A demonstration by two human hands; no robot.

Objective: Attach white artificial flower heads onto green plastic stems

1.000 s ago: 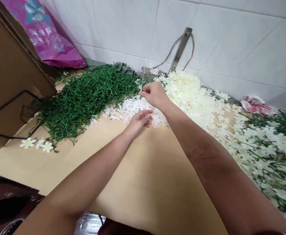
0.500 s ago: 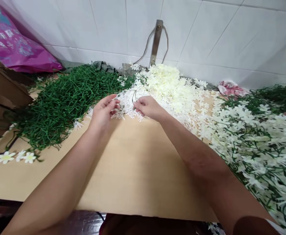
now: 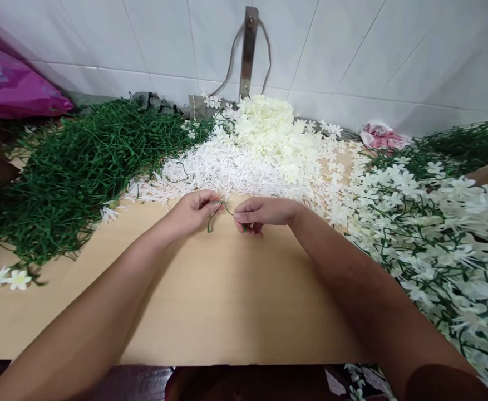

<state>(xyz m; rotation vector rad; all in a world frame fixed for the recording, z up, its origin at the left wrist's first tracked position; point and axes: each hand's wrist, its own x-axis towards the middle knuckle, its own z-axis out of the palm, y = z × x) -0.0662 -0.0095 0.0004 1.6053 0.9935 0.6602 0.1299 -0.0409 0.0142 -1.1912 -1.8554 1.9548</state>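
Between my hands stretches a thin green artificial flower stem, with one green end hanging below my left fingers. My left hand pinches it between thumb and forefinger. My right hand is closed on its other side, with a bit of green showing under the curled fingers. Just beyond both hands lies a heap of thin white stamens. Behind that, a mound of cream petal pieces rises against the wall. A large pile of green stems spreads on the left.
Assembled white flowers on stems are heaped at the right edge. A few blossoms lie at the left. A metal bar leans on the tiled wall, and a pink bag stands back left. Brown board covers the table.
My hands have come nearer to me and closer together, off the white stamens. My left fingers, loosely curled before, now pinch the green stem. The view has shifted slightly.
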